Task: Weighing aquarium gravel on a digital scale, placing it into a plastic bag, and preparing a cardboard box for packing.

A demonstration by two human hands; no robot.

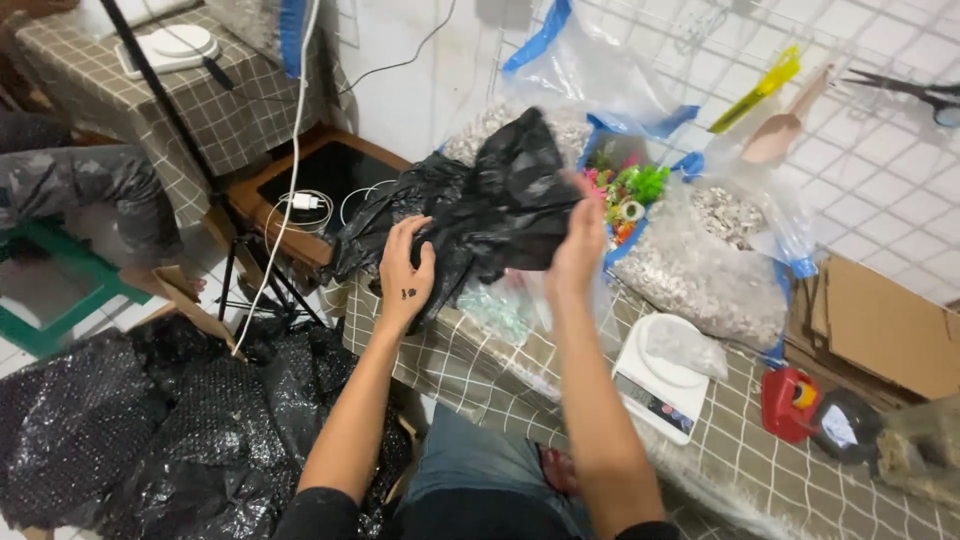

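while both forearms reach up, the hands, left [405, 275] and right [578, 245], grip a black plastic bag [490, 205].

You have two bare hands in view, the left hand [405, 283] and the right hand [580, 245], on one crumpled black plastic bag [490, 205]. Count two white digital kitchen scales: one on the near checked table [662, 375], one on the far table [170, 48]. Count one red tape dispenser [790, 403], one pair of scissors [915, 92], and one tan plastic scoop [785, 128].
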